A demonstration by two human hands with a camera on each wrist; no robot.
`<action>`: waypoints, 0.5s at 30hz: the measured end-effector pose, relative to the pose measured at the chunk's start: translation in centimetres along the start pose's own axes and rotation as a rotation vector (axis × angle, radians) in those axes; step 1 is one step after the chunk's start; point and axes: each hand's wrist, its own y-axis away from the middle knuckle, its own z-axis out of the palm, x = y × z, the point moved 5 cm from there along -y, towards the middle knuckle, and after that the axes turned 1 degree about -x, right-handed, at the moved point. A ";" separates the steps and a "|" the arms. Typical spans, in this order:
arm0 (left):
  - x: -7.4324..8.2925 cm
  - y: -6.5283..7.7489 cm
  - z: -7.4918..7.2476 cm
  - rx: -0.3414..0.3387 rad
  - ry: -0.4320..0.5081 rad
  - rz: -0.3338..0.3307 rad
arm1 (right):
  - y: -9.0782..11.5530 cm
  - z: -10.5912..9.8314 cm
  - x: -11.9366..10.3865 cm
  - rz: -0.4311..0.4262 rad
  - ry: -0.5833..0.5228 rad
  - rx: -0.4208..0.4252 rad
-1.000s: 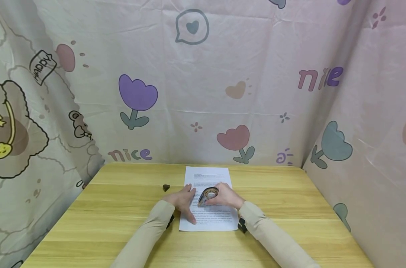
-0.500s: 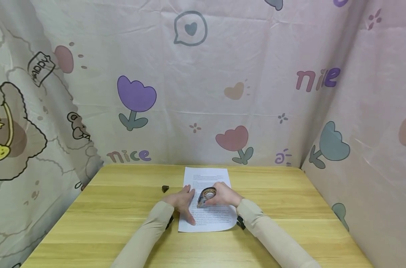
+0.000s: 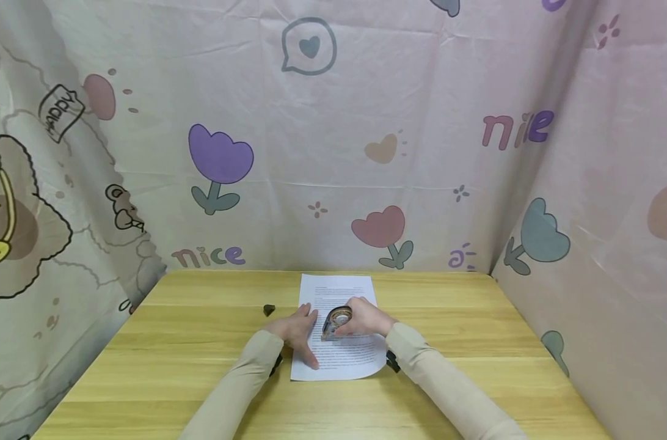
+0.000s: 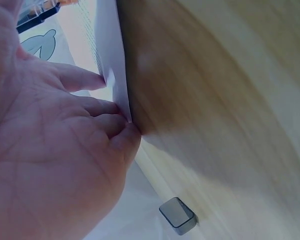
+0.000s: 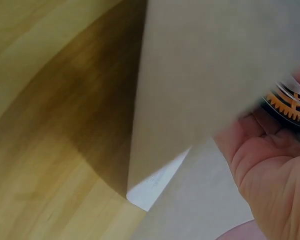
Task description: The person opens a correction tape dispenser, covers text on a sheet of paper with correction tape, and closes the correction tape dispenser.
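A sheet of printed paper (image 3: 344, 365) lies on the wooden table, its lower right corner curled up. My left hand (image 3: 298, 335) rests on its left edge, fingers spread; in the left wrist view the fingertips (image 4: 121, 131) touch that edge. My right hand (image 3: 368, 318) grips a teardrop-shaped correction tape (image 3: 335, 322), its tip down at the printed lines near the middle of the sheet. An orange gear (image 5: 286, 106) inside it shows in the right wrist view, partly hidden by the hand and the raised paper.
A small dark cap (image 3: 269, 310) lies on the table (image 3: 212, 342), left of the paper and beyond the left hand. A patterned curtain (image 3: 311, 122) hangs behind the table and along both sides.
The paper's lower right corner has curled up beside the right wrist. The whole head view has shifted slightly left. Both hands keep nearly the same place on the sheet.
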 end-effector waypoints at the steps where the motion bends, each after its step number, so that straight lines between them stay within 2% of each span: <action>1: 0.0 0.0 0.0 0.001 -0.002 0.001 | 0.0 0.0 0.0 0.000 -0.001 -0.001; 15: 0.0 -0.1 0.0 -0.008 -0.004 -0.003 | 0.1 -0.2 0.2 -0.027 0.011 0.008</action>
